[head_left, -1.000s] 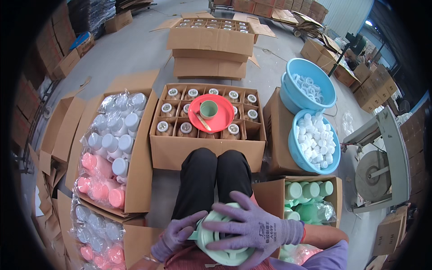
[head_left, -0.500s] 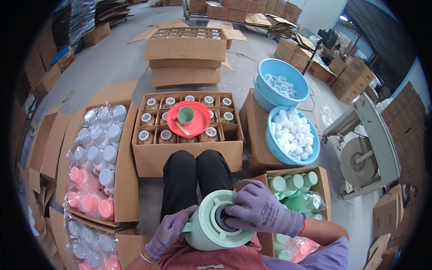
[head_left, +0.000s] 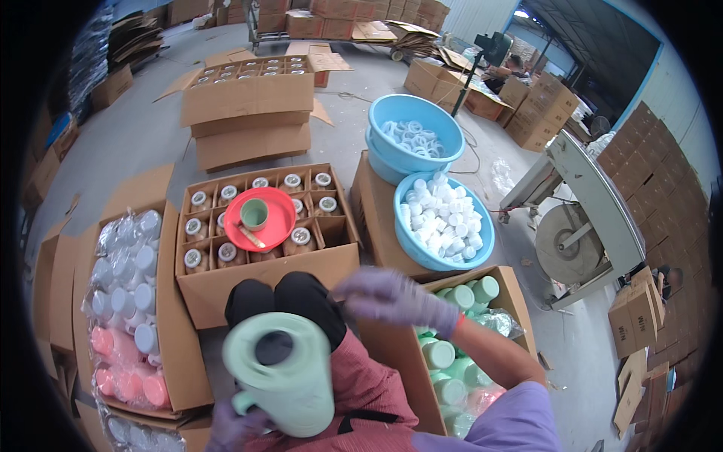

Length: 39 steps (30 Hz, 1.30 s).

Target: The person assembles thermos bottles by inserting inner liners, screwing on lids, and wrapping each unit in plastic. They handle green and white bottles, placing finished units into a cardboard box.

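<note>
A mint-green jug (head_left: pixel 305 392) with a side handle rests tilted at my lap, its ringed top toward me and a dark round opening in the middle. My gloved left hand (head_left: pixel 235 428) is closed at the jug's handle, partly cut off by the lower edge. My gloved right hand (head_left: pixel 395 296) is away from the jug, above my right knee and near a box of green jugs (head_left: pixel 452 392). Motion smears its fingers, so whether they hold anything is hidden.
Ahead stands a divided carton (head_left: pixel 263 280) of bottles with a red plate (head_left: pixel 277 215), bearing a green cup (head_left: pixel 254 213). White caps fill a blue basin (head_left: pixel 486 245); another blue basin (head_left: pixel 380 113) holds pale rings. At left, a carton (head_left: pixel 184 361) holds bagged pink and white jugs.
My right hand has left the jug's opening and moved up and forward. The jug has shifted left and tipped, with my left hand still at its handle. The view has turned right.
</note>
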Each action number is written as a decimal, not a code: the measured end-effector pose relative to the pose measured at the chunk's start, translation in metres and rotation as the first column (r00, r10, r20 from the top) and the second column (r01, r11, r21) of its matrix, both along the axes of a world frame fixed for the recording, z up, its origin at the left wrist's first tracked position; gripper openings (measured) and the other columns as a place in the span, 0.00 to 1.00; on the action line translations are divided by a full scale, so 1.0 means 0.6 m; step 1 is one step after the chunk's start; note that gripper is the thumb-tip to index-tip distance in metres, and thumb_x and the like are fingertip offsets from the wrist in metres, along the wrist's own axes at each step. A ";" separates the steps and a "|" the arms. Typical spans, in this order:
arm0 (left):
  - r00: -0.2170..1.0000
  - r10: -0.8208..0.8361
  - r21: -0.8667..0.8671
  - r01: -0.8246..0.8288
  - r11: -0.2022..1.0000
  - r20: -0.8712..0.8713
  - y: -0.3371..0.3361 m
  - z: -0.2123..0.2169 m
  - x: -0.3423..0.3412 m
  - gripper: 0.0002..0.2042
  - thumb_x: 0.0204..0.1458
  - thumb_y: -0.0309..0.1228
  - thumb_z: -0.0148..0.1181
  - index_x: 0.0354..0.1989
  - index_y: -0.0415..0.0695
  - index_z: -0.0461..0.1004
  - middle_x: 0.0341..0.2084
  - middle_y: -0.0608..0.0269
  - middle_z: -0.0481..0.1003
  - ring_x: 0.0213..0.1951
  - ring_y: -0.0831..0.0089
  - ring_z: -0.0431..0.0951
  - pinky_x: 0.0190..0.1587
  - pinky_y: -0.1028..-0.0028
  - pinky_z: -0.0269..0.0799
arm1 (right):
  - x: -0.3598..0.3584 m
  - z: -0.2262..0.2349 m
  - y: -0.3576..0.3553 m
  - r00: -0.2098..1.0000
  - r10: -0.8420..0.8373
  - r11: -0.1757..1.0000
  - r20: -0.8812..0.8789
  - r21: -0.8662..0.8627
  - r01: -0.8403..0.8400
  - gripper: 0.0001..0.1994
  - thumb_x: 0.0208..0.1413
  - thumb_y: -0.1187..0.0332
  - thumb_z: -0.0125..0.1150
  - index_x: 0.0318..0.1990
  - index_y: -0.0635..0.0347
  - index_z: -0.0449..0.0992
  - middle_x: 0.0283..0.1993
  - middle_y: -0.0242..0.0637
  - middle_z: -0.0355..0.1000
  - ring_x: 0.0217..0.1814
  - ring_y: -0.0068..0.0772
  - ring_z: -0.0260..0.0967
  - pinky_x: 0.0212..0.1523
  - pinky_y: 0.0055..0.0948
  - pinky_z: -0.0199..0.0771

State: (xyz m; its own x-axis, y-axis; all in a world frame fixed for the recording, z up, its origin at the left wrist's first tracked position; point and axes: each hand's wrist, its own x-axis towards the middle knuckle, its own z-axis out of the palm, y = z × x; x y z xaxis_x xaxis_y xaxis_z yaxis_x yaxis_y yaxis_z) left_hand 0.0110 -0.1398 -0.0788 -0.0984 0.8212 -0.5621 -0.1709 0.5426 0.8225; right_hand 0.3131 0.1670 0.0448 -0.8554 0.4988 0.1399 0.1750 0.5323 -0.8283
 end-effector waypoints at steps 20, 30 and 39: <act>-0.039 0.257 -0.212 -0.691 0.691 0.966 0.120 0.029 0.049 0.22 0.61 0.61 0.49 0.30 0.56 0.65 0.16 0.81 0.48 0.19 0.85 0.49 0.39 0.78 0.60 | 0.051 -0.141 0.079 0.738 -0.601 0.776 -0.306 -0.003 0.630 0.18 0.50 0.72 0.65 0.51 0.61 0.76 0.41 0.43 0.72 0.43 0.42 0.70 0.47 0.38 0.71; 0.199 0.388 -0.075 -0.805 0.589 0.900 0.122 0.046 0.094 0.23 0.63 0.62 0.44 0.42 0.54 0.68 0.19 0.79 0.53 0.23 0.81 0.57 0.35 0.73 0.69 | -0.194 -0.074 -0.131 0.795 -0.410 0.835 -0.448 0.166 0.525 0.40 0.48 0.63 0.71 0.69 0.60 0.61 0.64 0.55 0.61 0.65 0.55 0.62 0.64 0.41 0.65; 0.336 0.462 0.082 -0.870 0.486 0.821 0.159 0.051 0.083 0.24 0.64 0.62 0.40 0.53 0.58 0.68 0.19 0.77 0.51 0.21 0.80 0.53 0.36 0.71 0.72 | -0.260 -0.096 -0.115 0.753 -0.514 0.791 -0.410 0.114 0.601 0.27 0.64 0.72 0.40 0.70 0.72 0.55 0.72 0.59 0.55 0.70 0.54 0.59 0.68 0.40 0.60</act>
State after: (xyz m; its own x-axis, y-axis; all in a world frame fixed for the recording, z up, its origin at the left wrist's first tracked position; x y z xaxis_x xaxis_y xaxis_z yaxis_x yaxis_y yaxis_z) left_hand 0.0606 -0.0444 -0.0483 -0.5448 0.7705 -0.3309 -0.8262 -0.4256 0.3692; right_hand 0.1571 0.0983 -0.0129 -0.3073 0.7876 0.5341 0.2315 0.6063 -0.7608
